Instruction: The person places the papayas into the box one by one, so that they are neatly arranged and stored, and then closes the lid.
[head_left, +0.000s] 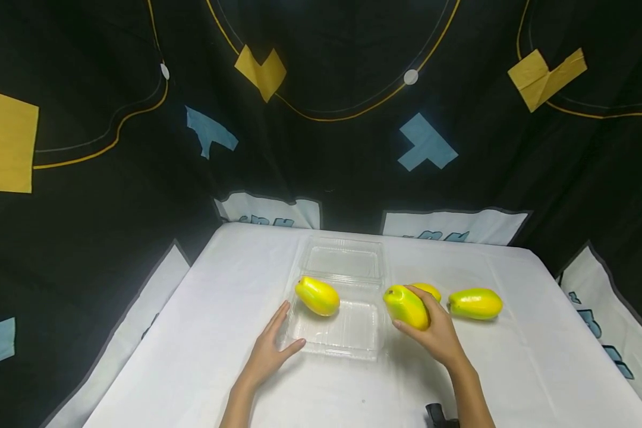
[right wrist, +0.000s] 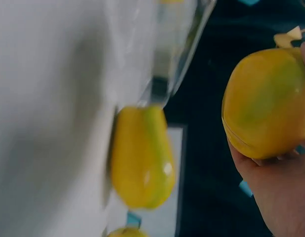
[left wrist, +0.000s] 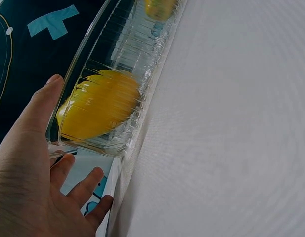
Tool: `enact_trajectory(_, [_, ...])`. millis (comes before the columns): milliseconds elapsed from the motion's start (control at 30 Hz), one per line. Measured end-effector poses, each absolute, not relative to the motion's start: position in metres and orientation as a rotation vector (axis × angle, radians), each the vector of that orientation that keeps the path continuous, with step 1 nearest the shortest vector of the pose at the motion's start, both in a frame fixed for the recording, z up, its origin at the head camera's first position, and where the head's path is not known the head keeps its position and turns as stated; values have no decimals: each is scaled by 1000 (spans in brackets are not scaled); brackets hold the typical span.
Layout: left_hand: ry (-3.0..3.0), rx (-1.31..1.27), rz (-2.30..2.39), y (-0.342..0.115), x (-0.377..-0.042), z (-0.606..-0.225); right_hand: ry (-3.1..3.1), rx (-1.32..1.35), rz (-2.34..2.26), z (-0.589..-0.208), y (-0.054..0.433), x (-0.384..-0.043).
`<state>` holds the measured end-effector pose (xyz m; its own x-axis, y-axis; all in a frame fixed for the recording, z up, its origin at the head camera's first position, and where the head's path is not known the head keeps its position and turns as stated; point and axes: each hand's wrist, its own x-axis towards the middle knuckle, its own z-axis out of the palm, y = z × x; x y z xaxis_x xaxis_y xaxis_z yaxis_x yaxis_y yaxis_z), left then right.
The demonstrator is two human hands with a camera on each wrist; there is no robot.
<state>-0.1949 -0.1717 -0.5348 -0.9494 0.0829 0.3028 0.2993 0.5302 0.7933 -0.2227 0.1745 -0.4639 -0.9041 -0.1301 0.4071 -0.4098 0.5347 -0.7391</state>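
Note:
A hinged clear plastic container [head_left: 353,330] lies with its lid [head_left: 345,261] folded back on the table. One yellow papaya [head_left: 318,295] rests in the left part of its base, seen through the clear wall in the left wrist view. My left hand [head_left: 267,351] is beside the container's left edge, fingers spread and holding nothing. Just right of the container, my right hand [head_left: 433,330] grips a yellow-green papaya [right wrist: 266,103] raised above the table. Behind that hand another papaya [head_left: 427,289] is partly hidden. A further papaya [head_left: 476,304] lies to the right.
A white cloth covers the table [head_left: 513,368]. Dark fabric [head_left: 321,160] with yellow and blue patches hangs behind it and at both sides. A small black object [head_left: 440,416] shows beside the right forearm at the bottom edge.

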Motion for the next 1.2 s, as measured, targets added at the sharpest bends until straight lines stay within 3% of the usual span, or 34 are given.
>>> enact_trajectory(300, [-2551, -316, -1390, -172, -194, -534, -2434, 576, 1358, -442, 117, -231])
enact_trajectory(633, [-2542, -318, -1383, -172, -195, -536, -2444, 790, 1283, -457, 59, -238])
enact_trajectory(1200, [-2581, -284, -1425, -173, -193, -532, -2611, 874, 1222, -477, 29, -235])
